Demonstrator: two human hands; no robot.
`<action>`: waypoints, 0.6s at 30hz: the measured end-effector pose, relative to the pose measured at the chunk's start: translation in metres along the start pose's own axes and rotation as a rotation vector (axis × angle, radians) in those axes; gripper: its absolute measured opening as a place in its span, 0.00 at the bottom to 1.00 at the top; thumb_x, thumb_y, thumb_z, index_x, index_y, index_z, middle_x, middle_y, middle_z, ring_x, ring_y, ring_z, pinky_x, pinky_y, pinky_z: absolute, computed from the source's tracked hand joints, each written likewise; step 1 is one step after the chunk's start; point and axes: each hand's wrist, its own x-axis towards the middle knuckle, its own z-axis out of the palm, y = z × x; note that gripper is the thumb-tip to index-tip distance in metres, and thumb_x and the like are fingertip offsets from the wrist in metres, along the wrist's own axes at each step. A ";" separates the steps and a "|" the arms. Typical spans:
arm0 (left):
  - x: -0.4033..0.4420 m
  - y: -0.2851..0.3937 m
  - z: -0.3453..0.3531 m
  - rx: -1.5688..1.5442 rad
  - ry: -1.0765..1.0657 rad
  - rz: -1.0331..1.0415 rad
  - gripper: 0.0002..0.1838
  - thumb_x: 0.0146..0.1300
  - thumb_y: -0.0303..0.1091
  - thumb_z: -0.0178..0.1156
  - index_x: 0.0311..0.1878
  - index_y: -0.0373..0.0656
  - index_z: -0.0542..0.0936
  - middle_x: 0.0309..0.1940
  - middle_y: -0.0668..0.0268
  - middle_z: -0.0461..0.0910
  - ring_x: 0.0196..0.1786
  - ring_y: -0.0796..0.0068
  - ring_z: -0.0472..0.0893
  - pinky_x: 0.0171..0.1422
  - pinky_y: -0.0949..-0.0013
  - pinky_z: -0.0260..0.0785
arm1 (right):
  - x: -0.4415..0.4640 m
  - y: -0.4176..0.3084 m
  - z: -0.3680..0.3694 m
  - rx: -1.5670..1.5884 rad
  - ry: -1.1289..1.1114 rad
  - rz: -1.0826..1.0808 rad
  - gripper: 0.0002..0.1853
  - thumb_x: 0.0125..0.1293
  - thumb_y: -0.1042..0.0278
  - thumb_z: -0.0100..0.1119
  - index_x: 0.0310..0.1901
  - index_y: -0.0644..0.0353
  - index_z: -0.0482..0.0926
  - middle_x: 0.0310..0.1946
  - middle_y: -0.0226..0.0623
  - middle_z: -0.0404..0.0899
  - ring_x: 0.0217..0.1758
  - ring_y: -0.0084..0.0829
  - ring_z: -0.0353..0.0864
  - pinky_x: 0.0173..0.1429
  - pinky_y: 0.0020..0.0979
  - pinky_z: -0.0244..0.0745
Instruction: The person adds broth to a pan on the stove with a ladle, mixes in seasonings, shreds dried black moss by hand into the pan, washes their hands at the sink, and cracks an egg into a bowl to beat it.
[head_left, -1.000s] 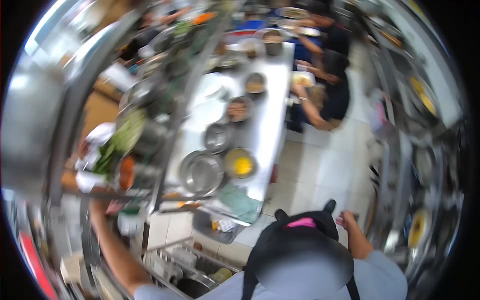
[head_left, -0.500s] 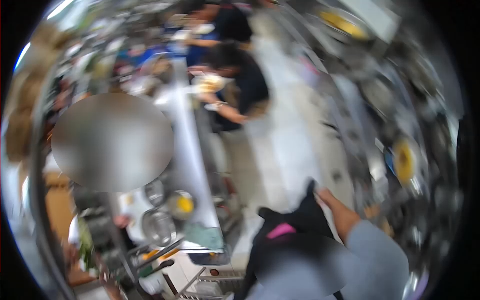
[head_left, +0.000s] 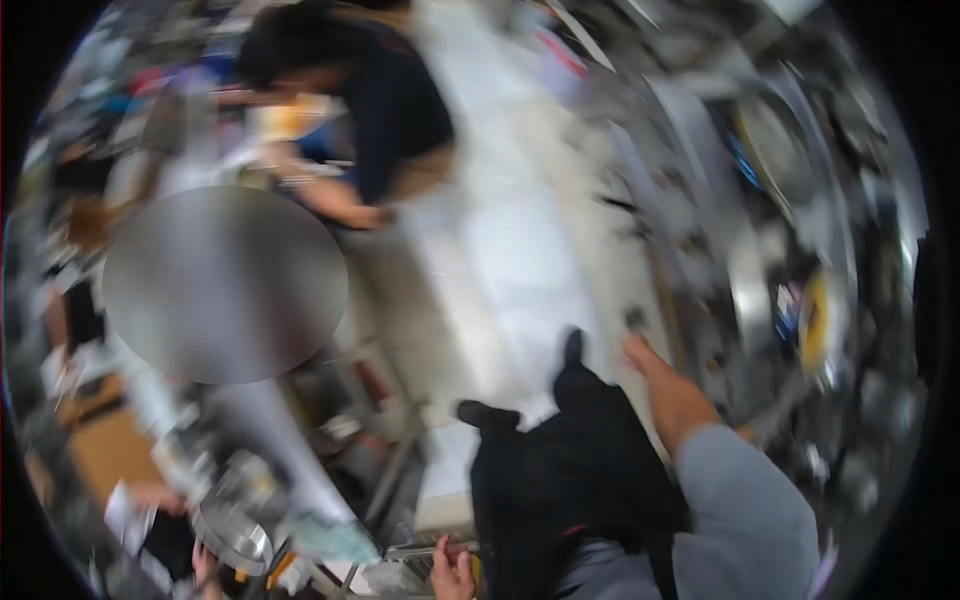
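My left hand [head_left: 452, 572] is at the bottom edge, beside my black apron [head_left: 570, 450]. Its fingers look loosely bent and apart, with no held object I can make out. A small yellow patch shows right by it; I cannot tell what it is. My right arm reaches forward from a grey sleeve, over the floor beside the right-hand counter. The right hand [head_left: 637, 352] is small and smeared by motion, so its fingers cannot be made out. Nearest to it is the edge of the cooking counter [head_left: 690, 300].
A person in dark clothing [head_left: 395, 110] bends over the left worktable, hands near something yellow. A yellow-filled pan [head_left: 816, 325] and a large round pan [head_left: 775, 150] line the right counter. Metal bowls [head_left: 232, 535] and a green cloth [head_left: 330, 540] are at lower left. Tiled floor [head_left: 520, 240] runs between.
The view has swung and moved forward along the aisle, so the bending person appears larger and farther left. My left hand has come into view at the bottom. My right arm remains stretched forward.
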 end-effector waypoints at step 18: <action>0.177 -0.260 0.245 0.428 -0.342 0.135 0.26 0.67 0.45 0.57 0.65 0.43 0.76 0.66 0.53 0.72 0.67 0.40 0.70 0.72 0.39 0.57 | 0.363 0.070 0.001 0.192 0.974 -0.013 0.38 0.70 0.32 0.47 0.67 0.56 0.67 0.57 0.42 0.74 0.61 0.39 0.74 0.60 0.38 0.71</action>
